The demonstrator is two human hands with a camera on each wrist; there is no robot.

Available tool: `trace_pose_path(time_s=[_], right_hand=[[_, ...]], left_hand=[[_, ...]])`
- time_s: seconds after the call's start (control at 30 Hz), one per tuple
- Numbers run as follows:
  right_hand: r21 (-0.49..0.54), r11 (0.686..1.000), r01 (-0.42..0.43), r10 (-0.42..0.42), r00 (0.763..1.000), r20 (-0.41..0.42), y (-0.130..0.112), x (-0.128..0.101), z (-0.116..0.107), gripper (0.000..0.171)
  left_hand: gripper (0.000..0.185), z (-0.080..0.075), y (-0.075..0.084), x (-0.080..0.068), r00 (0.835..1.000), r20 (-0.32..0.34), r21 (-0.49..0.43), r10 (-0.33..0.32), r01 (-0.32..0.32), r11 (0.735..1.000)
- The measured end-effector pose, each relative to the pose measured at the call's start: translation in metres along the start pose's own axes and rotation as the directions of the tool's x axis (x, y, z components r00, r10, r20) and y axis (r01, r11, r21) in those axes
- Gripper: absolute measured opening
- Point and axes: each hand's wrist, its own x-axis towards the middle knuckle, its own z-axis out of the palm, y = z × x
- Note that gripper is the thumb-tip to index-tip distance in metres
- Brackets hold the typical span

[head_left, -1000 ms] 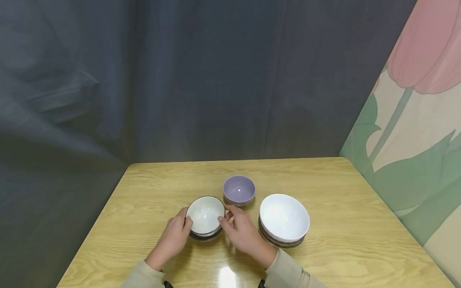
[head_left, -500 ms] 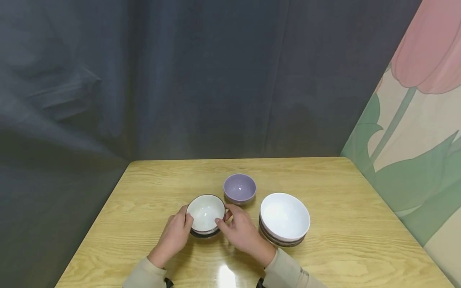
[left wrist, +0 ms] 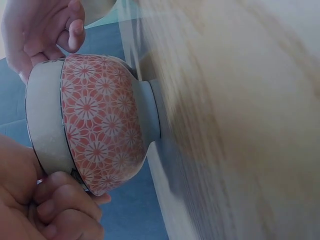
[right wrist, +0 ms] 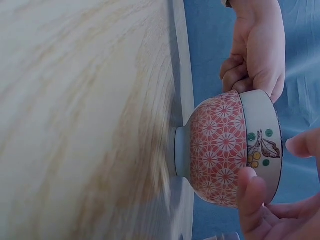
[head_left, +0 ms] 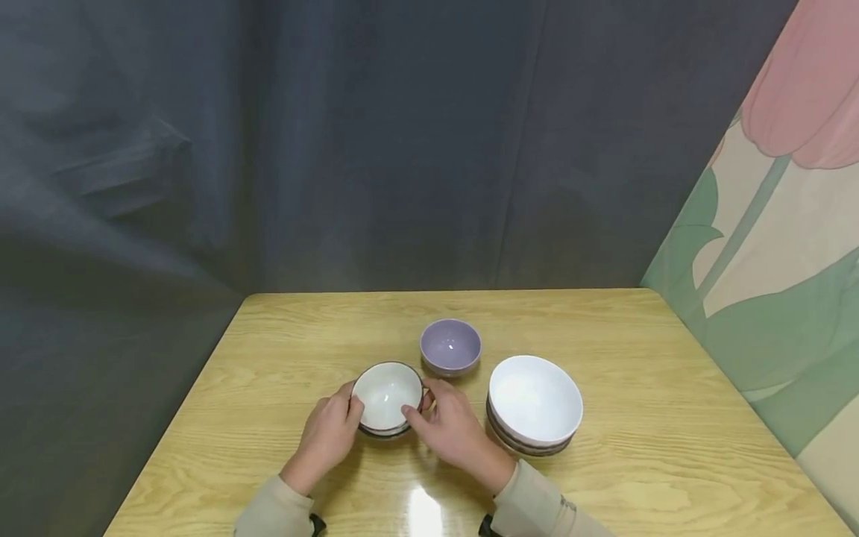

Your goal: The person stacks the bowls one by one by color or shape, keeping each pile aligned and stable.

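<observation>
Bowls [head_left: 387, 397], nested, face upward, their shared axis upright, gripped by both hands [head_left: 329, 431] [head_left: 452, 425].

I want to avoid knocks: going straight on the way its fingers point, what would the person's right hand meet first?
The right hand would likely first push into the round dark-rimmed white ceramic bowl it holds by the rim; beyond that, depth is hard to judge.
</observation>
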Motion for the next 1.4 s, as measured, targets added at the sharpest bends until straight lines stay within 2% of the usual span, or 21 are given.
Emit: trace_pose_path(time_s=[0.3,0.53,0.73,0.97,1.1,1.4], right_hand=[[-0.004,1.000,-0.010,0.010,1.000,0.009,-0.001,0.000,0.001,0.051],[-0.020,1.000,-0.016,0.016,1.000,0.005,0.000,-0.003,0.004,0.033],[-0.018,1.000,0.002,-0.002,1.000,-0.007,0.001,-0.002,0.004,0.017],[-0.009,1.000,-0.019,0.019,0.998,-0.054,0.009,0.000,0.006,0.032],[-0.018,1.000,-0.010,0.008,0.997,-0.073,0.011,-0.001,0.006,0.029],[-0.049,0.999,0.002,-0.005,0.997,-0.077,0.008,-0.003,0.006,0.023]], left_hand=[[0.038,0.000,0.002,-0.001,1.000,-0.012,0.081,-0.004,0.005,0.997],[0.035,0.001,0.002,-0.001,1.000,-0.013,0.127,0.018,-0.016,0.992],[0.037,0.003,0.000,0.001,1.000,-0.016,0.140,0.012,-0.010,0.990],[0.037,0.003,0.002,0.002,1.000,0.008,0.145,-0.007,0.006,0.989],[0.036,0.004,0.004,0.003,1.000,0.020,0.145,-0.002,-0.001,0.989],[0.036,0.007,0.003,0.002,1.000,0.005,0.170,0.015,-0.016,0.985]])
